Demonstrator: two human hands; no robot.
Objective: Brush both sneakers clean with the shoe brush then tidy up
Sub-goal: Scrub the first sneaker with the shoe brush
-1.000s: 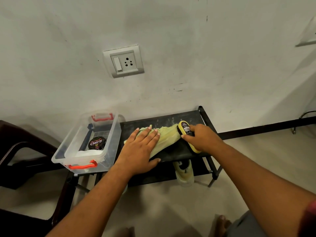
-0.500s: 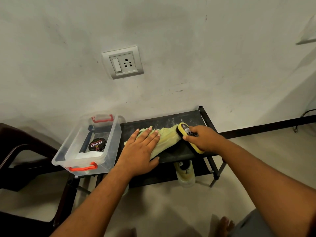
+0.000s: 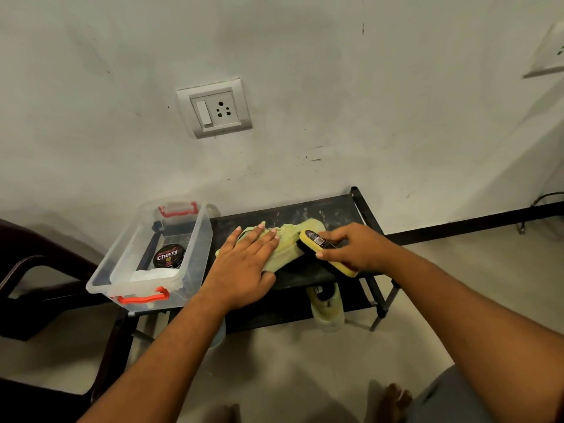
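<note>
Nearest, on the rack's lower shelf, a second sneaker [image 3: 326,306] pokes out below the right hand. On the black rack [image 3: 335,209] top, the left hand [image 3: 244,267] lies flat, fingers spread, pressing down a pale green sneaker [image 3: 288,244]. The right hand [image 3: 355,247] has its grip closed around a yellow brush [image 3: 323,250], bristles touching the sneaker's right end. Left of the sneaker stands a clear bin [image 3: 195,239] with red handles, holding a polish tin [image 3: 169,255]. Farther, a socket [image 3: 215,108] sits on the wall.
</note>
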